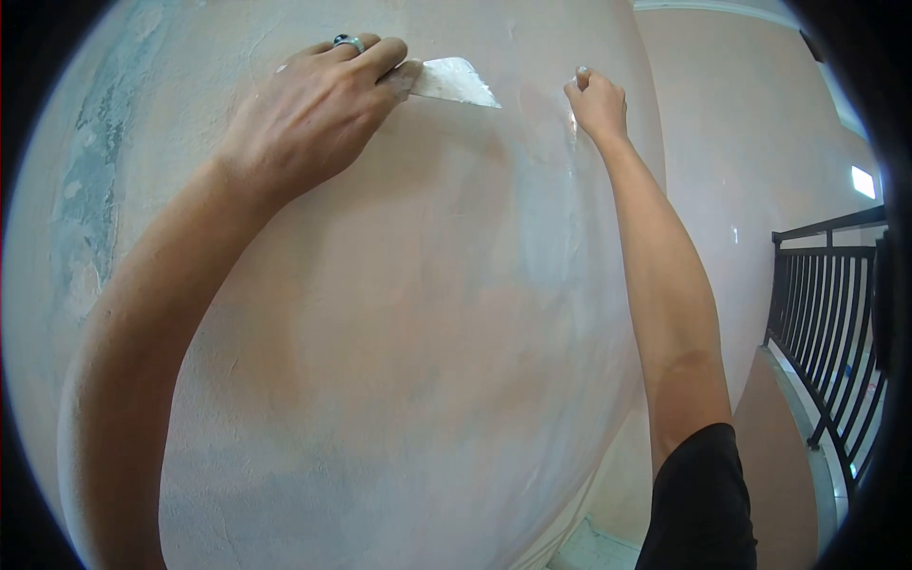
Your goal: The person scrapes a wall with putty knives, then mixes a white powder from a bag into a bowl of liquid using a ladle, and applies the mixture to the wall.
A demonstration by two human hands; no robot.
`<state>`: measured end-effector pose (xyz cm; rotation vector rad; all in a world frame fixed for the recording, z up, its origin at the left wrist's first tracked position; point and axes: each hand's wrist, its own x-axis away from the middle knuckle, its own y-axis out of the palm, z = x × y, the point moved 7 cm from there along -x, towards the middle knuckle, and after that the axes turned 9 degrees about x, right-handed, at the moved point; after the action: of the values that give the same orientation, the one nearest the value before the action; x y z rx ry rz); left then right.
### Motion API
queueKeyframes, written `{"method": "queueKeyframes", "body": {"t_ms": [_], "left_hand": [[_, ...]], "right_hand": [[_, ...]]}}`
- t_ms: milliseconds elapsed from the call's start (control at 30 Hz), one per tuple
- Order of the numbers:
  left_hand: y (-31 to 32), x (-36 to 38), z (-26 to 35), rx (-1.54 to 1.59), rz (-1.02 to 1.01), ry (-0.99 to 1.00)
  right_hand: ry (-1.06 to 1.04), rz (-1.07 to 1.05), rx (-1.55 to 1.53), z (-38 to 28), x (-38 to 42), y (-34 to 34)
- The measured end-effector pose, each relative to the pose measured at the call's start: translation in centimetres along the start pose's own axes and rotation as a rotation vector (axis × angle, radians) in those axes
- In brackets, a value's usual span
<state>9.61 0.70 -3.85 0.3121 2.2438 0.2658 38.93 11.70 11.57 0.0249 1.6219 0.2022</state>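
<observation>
**Partly skimmed: putty knife working high on the wall corner**

Right now the putty knife (456,83) is lying with its blade flat against the wall (408,313), high up near the top of the view, its pale blade smeared with filler. The left hand (313,114) is closing round the handle, fingers curled over it, a ring (349,42) showing on one finger. The right hand (598,103) is pressing against the corner edge of the same wall, just to the right of the blade, fingers folded in; whether it is gripping anything small I cannot tell.

Judging by the surface, the job is looking well under way rather than finished. The broad middle of the wall is showing a smooth, pale pinkish skim, while the far left strip (90,180) is still showing rough, grey-blue patches of bare or flaking material. A greyer, uneven area is also sitting low down. The spot under the blade seems to be the part being dressed at present.

Further out, a black metal railing (826,304) is standing to the right, well apart from the hands.
</observation>
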Motion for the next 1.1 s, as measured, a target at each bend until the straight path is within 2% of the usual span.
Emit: {"method": "queueKeyframes", "body": {"t_ms": [167,233,300,433,567,600,633,667,733,800,867,1100], "left_hand": [[1.0,-0.1,-0.3,-0.026,0.068,0.030],[0.4,-0.4,-0.2,-0.056,0.096,0.033],[0.1,-1.5,-0.4,0.096,-0.181,-0.013],[0.1,-1.6,-0.1,0.070,-0.160,-0.011],[-0.2,-1.9,-0.1,0.079,-0.145,-0.015],[-0.1,-2.0,-0.1,0.064,-0.158,-0.024],[-0.2,-2.0,0.1,0.067,-0.153,-0.020],[0.2,-2.1,-0.1,0.041,-0.205,-0.059],[1.1,-1.7,-0.4,0.014,-0.251,-0.088],[0.6,-1.0,-0.2,-0.051,0.041,-0.018],[0.3,-1.2,-0.1,-0.047,0.029,-0.018],[1.0,-1.3,-0.4,-0.036,-0.027,-0.035]], "right_hand": [[-0.096,-0.035,0.060,-2.1,0.4,0.9],[-0.106,-0.116,0.145,-3.0,0.0,1.9],[-0.131,-0.104,0.168,-3.7,-0.9,2.2],[-0.201,-0.026,0.196,-4.2,-2.4,0.8],[-0.151,0.018,0.182,-4.3,-2.8,-2.9],[-0.037,0.010,0.038,-4.4,-2.0,-4.9],[0.074,0.003,-0.109,-3.9,-1.5,-6.0],[0.077,0.008,-0.105,-2.4,-2.4,-5.6],[-0.031,0.068,-0.122,1.1,-3.9,-4.5],[-0.029,0.084,-0.074,3.4,-3.5,-4.2],[-0.029,0.099,-0.030,5.0,-2.7,-3.7],[0.023,0.069,-0.166,7.6,1.4,-2.0]]}}
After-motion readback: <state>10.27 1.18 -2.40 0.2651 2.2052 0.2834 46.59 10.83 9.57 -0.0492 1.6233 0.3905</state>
